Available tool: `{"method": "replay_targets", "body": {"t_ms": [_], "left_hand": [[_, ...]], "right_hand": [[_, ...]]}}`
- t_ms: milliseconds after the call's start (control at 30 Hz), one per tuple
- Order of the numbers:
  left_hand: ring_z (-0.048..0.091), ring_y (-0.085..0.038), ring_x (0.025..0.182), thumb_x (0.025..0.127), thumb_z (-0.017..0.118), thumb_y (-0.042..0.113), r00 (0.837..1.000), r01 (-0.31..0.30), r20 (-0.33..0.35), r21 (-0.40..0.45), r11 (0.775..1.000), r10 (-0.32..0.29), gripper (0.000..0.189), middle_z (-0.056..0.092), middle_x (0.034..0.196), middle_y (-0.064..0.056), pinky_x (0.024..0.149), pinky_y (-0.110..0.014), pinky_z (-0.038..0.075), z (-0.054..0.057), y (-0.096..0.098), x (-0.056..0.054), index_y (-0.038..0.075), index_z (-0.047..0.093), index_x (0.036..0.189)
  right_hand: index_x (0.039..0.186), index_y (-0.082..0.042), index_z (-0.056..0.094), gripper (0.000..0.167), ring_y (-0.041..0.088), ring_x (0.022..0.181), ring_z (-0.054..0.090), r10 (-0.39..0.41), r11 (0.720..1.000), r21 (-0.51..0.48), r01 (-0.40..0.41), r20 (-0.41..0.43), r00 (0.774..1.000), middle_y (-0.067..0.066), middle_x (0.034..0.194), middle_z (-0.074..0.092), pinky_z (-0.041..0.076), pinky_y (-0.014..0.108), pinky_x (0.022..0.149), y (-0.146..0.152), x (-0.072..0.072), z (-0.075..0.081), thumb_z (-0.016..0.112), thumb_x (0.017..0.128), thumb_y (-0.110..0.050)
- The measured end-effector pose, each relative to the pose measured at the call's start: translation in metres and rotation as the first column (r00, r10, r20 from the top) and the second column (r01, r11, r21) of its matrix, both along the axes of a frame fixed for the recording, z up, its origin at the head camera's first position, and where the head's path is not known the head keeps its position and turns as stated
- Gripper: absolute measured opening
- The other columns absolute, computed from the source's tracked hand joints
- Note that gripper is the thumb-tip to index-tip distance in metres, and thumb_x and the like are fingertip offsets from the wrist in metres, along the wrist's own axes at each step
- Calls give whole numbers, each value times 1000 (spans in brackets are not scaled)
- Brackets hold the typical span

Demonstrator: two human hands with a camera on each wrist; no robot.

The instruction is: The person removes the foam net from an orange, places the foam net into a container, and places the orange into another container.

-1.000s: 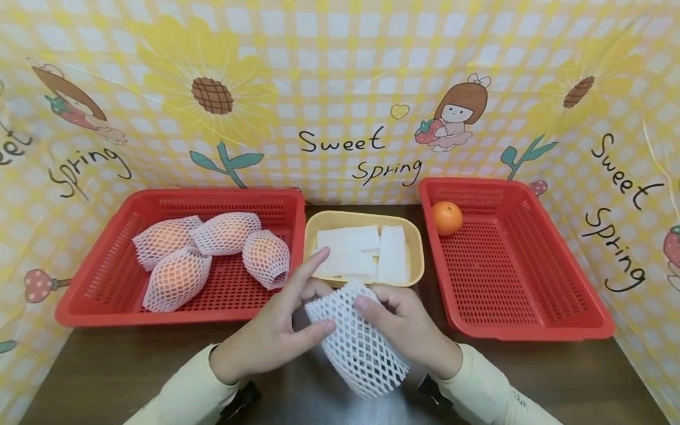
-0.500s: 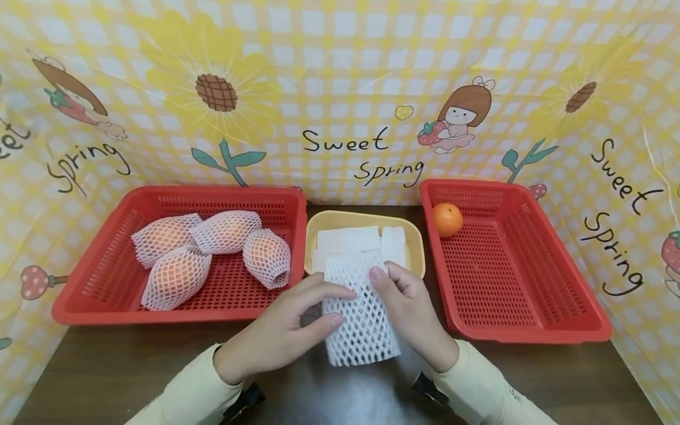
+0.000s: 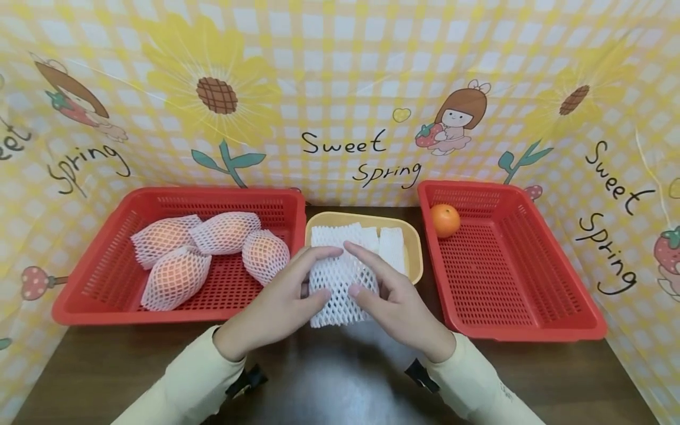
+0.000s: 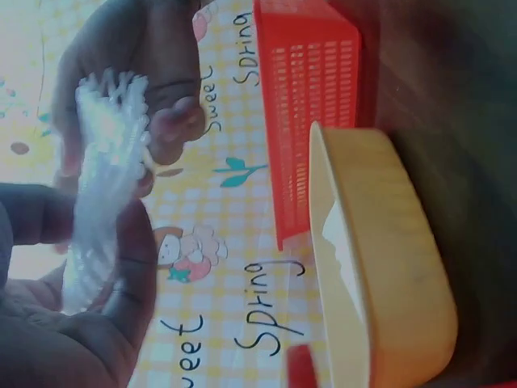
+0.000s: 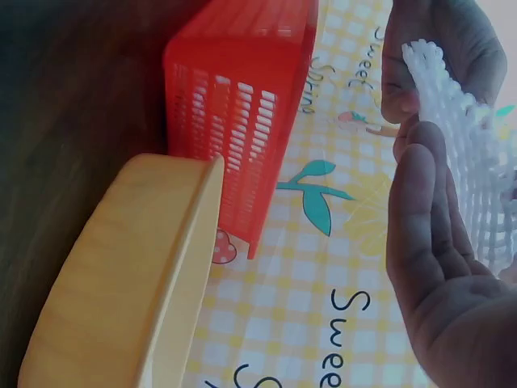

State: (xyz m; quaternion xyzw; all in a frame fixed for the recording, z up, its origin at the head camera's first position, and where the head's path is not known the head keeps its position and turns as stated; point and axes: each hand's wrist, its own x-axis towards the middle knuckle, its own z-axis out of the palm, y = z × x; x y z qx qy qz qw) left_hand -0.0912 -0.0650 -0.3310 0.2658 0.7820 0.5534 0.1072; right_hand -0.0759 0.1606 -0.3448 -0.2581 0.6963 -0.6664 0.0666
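A flattened white foam net sleeve is held up between both hands, in front of the yellow tray. My left hand grips its left side, thumb in front and fingers around the edge and behind. On the other side my right hand holds it likewise, with the index finger across the front. From the left wrist view the sleeve appears edge-on, thin between the two hands. In the right wrist view, the straight fingers of my right hand lie behind the netting.
The yellow tray holds more flat white sleeves. To its left, a red basket contains several net-wrapped orange fruits. A red basket on the right has one bare orange. A patterned cloth stands behind.
The sleeve has swung from slanting to upright and shifted slightly left and up. My left hand has closed in on its left side; the right hand has moved its grip along the right side.
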Motion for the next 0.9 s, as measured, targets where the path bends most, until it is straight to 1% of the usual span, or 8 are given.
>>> {"method": "replay_targets", "body": {"t_ms": [67, 200, 300, 433, 533, 633, 733, 900], "left_hand": [[53, -21, 114, 95, 64, 3, 1000, -18, -22, -68, 997, 17, 62, 42, 142, -3, 88, -39, 53, 3, 0, -5, 24, 42, 149], [43, -27, 125, 91, 66, 3, 998, -56, -51, -175, 983, 48, 72, 33, 150, -9, 97, -51, 46, 6, 3, -20, 22, 37, 154], [38, -32, 132, 89, 64, 2, 997, -67, -42, -238, 969, 58, 77, 25, 156, -15, 104, -58, 39, 5, 10, -35, 19, 33, 157], [38, -34, 134, 89, 61, 1, 996, -86, -58, -325, 942, 71, 76, 24, 154, -20, 107, -57, 37, 3, 19, -56, 15, 32, 157], [40, -33, 134, 90, 59, -1, 993, -104, -92, -391, 914, 74, 66, 32, 150, -20, 108, -53, 37, 2, 25, -69, 10, 41, 152], [43, -31, 130, 90, 58, -3, 992, -110, -101, -458, 882, 72, 54, 40, 146, -20, 107, -49, 39, 3, 29, -79, 6, 52, 143], [46, -30, 124, 89, 56, -4, 994, -105, -93, -527, 844, 65, 51, 45, 142, -21, 104, -46, 42, 6, 34, -87, 3, 56, 139], [50, -32, 119, 92, 55, 2, 997, -73, -66, -639, 766, 40, 53, 44, 143, -24, 103, -47, 44, 15, 40, -97, 0, 51, 145]], "right_hand": [[155, -14, 40, 57, 24, 95, 68, -55, 996, 72, 57, -39, 998, 13, 120, 66, 57, 37, 78, 0, -5, 0, 57, 101, -3], [154, -14, 41, 58, 16, 62, 58, -198, 962, 186, 201, -37, 980, 8, 79, 63, 49, 28, 56, 0, -19, -2, 60, 100, -6], [155, -18, 38, 62, 15, 50, 45, -280, 926, 254, 278, -29, 959, 5, 64, 52, 41, 28, 47, -1, -30, -5, 61, 99, -8], [157, -28, 36, 64, 19, 50, 50, -343, 888, 305, 343, -56, 938, 7, 67, 52, 46, 31, 49, -4, -43, -9, 60, 100, -10], [152, -33, 45, 57, 24, 51, 58, -364, 871, 338, 357, -45, 930, 10, 66, 51, 52, 34, 52, -7, -51, -12, 59, 101, -12], [147, -26, 54, 47, 27, 57, 66, -356, 871, 358, 335, -7, 934, 10, 67, 53, 57, 37, 57, -7, -61, -14, 57, 102, -12], [144, -16, 56, 43, 26, 58, 68, -360, 864, 380, 331, 7, 933, 10, 65, 52, 58, 36, 57, -7, -71, -16, 57, 102, -10], [143, -10, 54, 43, 25, 56, 67, -397, 818, 458, 347, 13, 918, 12, 70, 58, 57, 34, 55, -7, -82, -16, 58, 101, -11]]}}
